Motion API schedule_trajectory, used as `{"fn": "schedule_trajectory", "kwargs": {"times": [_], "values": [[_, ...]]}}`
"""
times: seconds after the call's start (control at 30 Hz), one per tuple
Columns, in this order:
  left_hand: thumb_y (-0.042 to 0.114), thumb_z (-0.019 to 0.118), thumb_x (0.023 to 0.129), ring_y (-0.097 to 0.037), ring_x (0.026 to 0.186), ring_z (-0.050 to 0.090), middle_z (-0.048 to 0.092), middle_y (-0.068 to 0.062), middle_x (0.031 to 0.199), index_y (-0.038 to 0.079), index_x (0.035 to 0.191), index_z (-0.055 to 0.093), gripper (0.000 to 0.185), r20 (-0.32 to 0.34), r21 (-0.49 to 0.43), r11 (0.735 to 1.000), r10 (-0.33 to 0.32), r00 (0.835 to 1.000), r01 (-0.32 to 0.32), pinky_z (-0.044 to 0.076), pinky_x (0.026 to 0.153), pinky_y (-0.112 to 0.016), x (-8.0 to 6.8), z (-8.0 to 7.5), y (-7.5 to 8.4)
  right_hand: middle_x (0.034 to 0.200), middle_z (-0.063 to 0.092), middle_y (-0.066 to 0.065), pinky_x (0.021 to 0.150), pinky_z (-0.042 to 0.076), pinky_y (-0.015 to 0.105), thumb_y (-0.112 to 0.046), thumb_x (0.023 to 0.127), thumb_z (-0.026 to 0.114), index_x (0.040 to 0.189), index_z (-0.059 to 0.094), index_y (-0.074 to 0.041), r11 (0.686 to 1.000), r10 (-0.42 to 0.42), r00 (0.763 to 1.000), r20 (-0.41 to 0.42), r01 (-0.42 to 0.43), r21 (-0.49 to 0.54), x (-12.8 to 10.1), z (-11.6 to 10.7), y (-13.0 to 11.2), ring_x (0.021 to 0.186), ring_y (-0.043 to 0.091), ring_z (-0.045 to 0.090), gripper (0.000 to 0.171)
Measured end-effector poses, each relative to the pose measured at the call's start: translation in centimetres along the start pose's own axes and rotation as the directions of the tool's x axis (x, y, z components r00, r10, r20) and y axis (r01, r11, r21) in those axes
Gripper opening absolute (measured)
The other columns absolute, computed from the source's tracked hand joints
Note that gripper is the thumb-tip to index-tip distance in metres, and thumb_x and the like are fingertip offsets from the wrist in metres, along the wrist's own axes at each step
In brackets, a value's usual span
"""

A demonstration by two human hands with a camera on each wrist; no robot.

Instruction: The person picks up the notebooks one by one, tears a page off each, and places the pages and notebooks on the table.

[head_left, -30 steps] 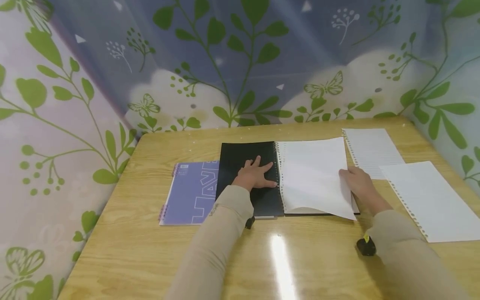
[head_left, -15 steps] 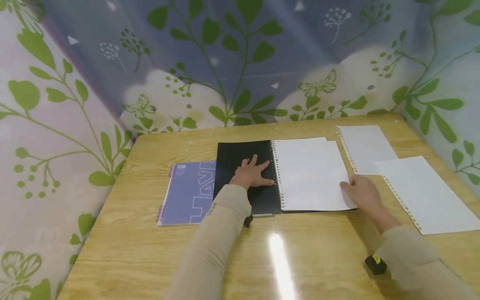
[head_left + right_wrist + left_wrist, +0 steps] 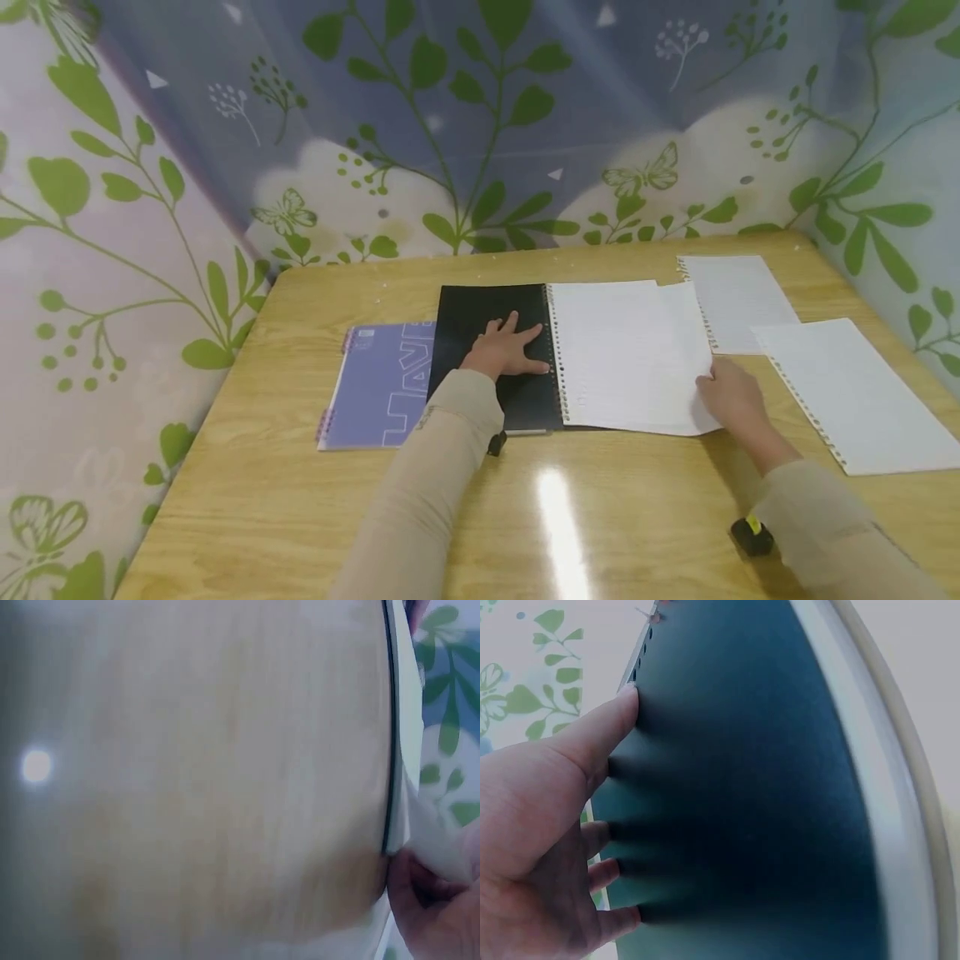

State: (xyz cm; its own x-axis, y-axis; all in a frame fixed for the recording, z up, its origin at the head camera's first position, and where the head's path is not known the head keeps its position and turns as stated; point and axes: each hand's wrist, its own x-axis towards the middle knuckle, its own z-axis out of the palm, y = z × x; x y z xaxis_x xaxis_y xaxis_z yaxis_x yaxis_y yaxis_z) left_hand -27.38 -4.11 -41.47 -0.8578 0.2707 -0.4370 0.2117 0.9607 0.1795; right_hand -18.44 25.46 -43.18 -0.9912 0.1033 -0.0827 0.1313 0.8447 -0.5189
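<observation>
Pulling, head view: right hand (image 3: 731,402) pinches lower right corner of the top sheet (image 3: 630,358); a sec ago that corner was lifted and curled, half a sec ago it lay flat, now it's skewed, right edge pushed out past the pages under it and lapping the far loose sheet (image 3: 738,300).
Meaning, head view: looks like the sheet is working free of the rings (image 3: 557,354), not yet off; judging only.
Left hand, head view: left hand (image 3: 508,350) flat, fingers spread, pressing the black cover (image 3: 480,333) at frame centre, same spot as before.
Position, head view: sheet sits just left of right hand, touching it at the corner; near loose sheet (image 3: 855,392) at right, apart from the hand.
Others, head view: purple notebook (image 3: 378,383) left of centre, partly under black cover; wooden table (image 3: 300,500).
Left wrist view: fingers (image 3: 604,735) straight, tips on dark cover (image 3: 750,795), filling centre.
Right wrist view: blurry; fingertips (image 3: 431,900) lower right nip the paper corner (image 3: 435,840); table (image 3: 195,787) fills the rest.
</observation>
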Motion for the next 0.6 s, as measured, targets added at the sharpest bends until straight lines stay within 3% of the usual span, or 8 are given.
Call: {"fn": "schedule_trajectory", "kwargs": {"times": [0.3,0.47,0.6], "values": [[0.061,0.049,0.085,-0.029,0.144,0.002,-0.008,-0.001,0.157,0.041,0.146,0.01,0.075,-0.005,-0.004,1.0,0.014,1.0,-0.014,0.016,0.113,-0.051,0.13,0.48,-0.03,0.066,0.041,0.012,0.052,0.031,0.029,-0.01,0.09,0.042,0.072,0.04,0.001,1.0,-0.018,1.0,0.009,0.019,-0.016,-0.24,0.02,0.14,0.061,0.023,0.04,0.021],[0.06,0.049,0.085,-0.029,0.144,0.001,-0.007,-0.002,0.157,0.04,0.146,0.01,0.074,-0.01,-0.014,1.0,0.021,1.0,-0.021,0.015,0.113,-0.052,0.02,0.55,-0.17,0.09,0.053,0.031,0.063,0.042,0.042,-0.012,0.092,0.04,0.098,0.046,0.013,0.999,-0.028,0.999,0.02,0.028,-0.016,0.07,-0.09,0.27,0.077,0.039,0.051,0.027],[0.059,0.049,0.086,-0.029,0.144,0.0,-0.007,-0.002,0.157,0.039,0.146,0.012,0.073,-0.025,-0.034,0.999,0.03,0.999,-0.031,0.013,0.114,-0.052,-0.08,0.57,-0.25,0.113,0.05,0.038,0.072,0.043,0.051,-0.012,0.092,0.039,0.116,0.041,0.015,1.0,-0.018,1.0,0.005,0.018,-0.009,0.02,-0.85,0.08,0.093,0.049,0.052,0.037]]}}
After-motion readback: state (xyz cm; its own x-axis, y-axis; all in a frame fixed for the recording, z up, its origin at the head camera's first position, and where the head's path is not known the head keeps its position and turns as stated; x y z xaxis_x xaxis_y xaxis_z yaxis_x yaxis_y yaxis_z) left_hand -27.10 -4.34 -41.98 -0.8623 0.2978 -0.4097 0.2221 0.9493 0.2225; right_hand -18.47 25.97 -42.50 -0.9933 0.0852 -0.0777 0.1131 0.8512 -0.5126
